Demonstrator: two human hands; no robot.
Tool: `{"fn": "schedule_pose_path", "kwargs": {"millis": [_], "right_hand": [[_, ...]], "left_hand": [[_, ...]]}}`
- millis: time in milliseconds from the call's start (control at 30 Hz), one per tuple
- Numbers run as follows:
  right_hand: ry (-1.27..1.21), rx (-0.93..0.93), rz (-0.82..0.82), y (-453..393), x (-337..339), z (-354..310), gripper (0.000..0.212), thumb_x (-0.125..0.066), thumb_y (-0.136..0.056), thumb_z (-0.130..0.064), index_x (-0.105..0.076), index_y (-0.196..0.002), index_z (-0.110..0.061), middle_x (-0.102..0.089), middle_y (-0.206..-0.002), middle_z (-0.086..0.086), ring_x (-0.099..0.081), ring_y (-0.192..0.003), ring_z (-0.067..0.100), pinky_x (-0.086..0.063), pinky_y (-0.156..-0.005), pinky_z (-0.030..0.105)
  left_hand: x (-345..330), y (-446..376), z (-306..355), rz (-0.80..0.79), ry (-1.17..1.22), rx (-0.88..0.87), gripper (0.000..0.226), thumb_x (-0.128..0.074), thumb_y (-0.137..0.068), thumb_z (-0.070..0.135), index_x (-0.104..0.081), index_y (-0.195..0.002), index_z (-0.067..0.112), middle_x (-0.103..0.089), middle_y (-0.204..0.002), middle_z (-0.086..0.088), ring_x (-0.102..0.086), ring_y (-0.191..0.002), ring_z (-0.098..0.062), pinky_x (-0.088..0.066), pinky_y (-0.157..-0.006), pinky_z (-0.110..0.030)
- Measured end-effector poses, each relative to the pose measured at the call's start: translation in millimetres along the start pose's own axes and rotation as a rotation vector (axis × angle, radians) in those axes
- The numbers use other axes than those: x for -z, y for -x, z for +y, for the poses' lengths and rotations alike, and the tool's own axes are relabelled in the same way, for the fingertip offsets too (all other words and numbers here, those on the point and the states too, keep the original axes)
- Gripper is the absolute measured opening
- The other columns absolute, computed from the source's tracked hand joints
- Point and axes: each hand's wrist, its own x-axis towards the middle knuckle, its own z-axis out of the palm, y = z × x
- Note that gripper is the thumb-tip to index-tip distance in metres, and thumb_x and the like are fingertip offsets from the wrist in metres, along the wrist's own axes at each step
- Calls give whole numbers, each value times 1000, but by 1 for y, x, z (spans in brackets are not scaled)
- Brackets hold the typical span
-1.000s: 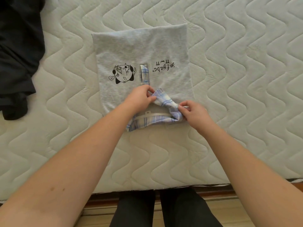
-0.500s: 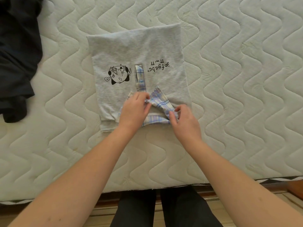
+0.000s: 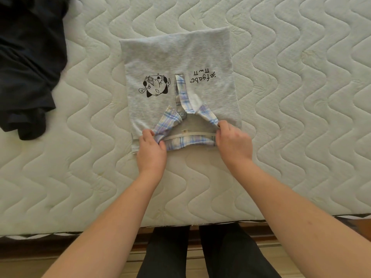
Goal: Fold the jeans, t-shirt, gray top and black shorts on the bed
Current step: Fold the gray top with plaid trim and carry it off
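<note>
We read black print on the gray top [image 3: 180, 57], upside down to us: roughly "efgabc" with a small "π w π" line beyond it. Neck tag [image 3: 184, 130] too small to read.

Domestic bedroom setting. Indicated by a bare mattress [image 3: 281, 137] with white quilted wave-pattern stitching, filling most of the head view, without sheet or cover. Set on a dark wooden bed frame [image 3: 50, 247] visible along the near edge. Light wood-toned floor [image 3: 261, 259] below the frame. Household clothing laid out on the mattress: a gray top [image 3: 176, 63] with plaid collar and printed cartoon, and a dark garment [image 3: 28, 63] heaped at the left.
</note>
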Motion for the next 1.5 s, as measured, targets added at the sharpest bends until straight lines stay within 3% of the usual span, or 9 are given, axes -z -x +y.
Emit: {"fn": "schedule_pose_path", "kwargs": {"millis": [200, 367, 500, 733, 900, 1100, 1233, 1367, 1500], "right_hand": [[66, -220, -381, 6, -12, -12, 59, -51, -96, -41, -30, -144, -16, -57, -117, 13, -64, -92, 33, -39, -65, 36], [38, -276, -398, -5, -11, -14, 30, -41, -98, -9, -42, -127, -8, -68, -99, 21, -66, -88, 40, -37, -60, 35], [-13, -237, -236, 0, -1, -7, 38, -39, -95, 0, -46, -131, -10, -66, -90, 24, -66, -80, 44, -36, -59, 37], [-426, -460, -193, 30, -8, -8, 51, -57, -96, -23, -37, -143, -19, -61, -120, 16, -61, -99, 39, -46, -78, 44], [-624, -832, -259, 47, -12, -11, 56, -61, -87, -59, -47, -114, -12, -63, -99, 8, -67, -87, 33, -53, -78, 42], [-1201, -1321, -304, 26, -11, -26, 54, -57, -89, -61, -57, -105, -9, -66, -96, 12, -71, -73, 21, -53, -51, 29], [-1376, -1403, -358, 11, -14, -31, 57, -65, -88, -51, -53, -127, -12, -62, -121, 13, -67, -85, 21, -52, -57, 30], [-1347, -1501, -324, 1, -20, -34, 42, -71, -85, -47, -58, -111, -18, -65, -119, 6, -65, -103, 21, -52, -72, 34], [-1358, -1518, -161, 1, -32, -33, 31, -77, -84, -34, -58, -101, -17, -66, -115, 7, -64, -106, 25, -53, -95, 40]], "left_hand": [[7, 2, -4, 81, 43, -59, 26, -48, -100, 29, -42, -114, 8, -58, -101, -14, -60, -80, -38, -36, -61, -36], [4, 4, 1, -58, -26, 18, 44, -59, -95, 26, -34, -128, 11, -67, -88, -12, -66, -81, -36, -39, -62, -34], [13, 2, 1, 32, 116, -44, 41, -54, -90, 6, -41, -128, 12, -62, -111, -14, -59, -90, -31, -34, -68, -32], [13, 7, -17, -34, 151, -58, 49, -60, -90, 12, -38, -134, 13, -58, -123, -14, -60, -96, -32, -37, -70, -32], [16, 12, -35, 48, 23, -89, 64, -70, -87, 44, -43, -133, 7, -52, -127, -17, -53, -114, -36, -46, -90, -49], [22, -10, -48, 128, 156, 211, 67, -59, -93, 48, -41, -141, 5, -50, -136, -19, -46, -126, -36, -34, -105, -45], [28, -37, -48, -86, 494, 329, 60, -71, -87, 47, -54, -126, 5, -64, -116, -8, -61, -110, -22, -46, -90, -28], [32, -51, -46, -232, 637, 351, 35, -75, -87, 33, -64, -111, 10, -69, -104, -3, -63, -81, -7, -47, -65, -16], [34, -54, -46, -212, 724, 365, 20, -72, -88, 21, -65, -105, 13, -70, -102, -6, -66, -86, -17, -52, -75, -27]]}}
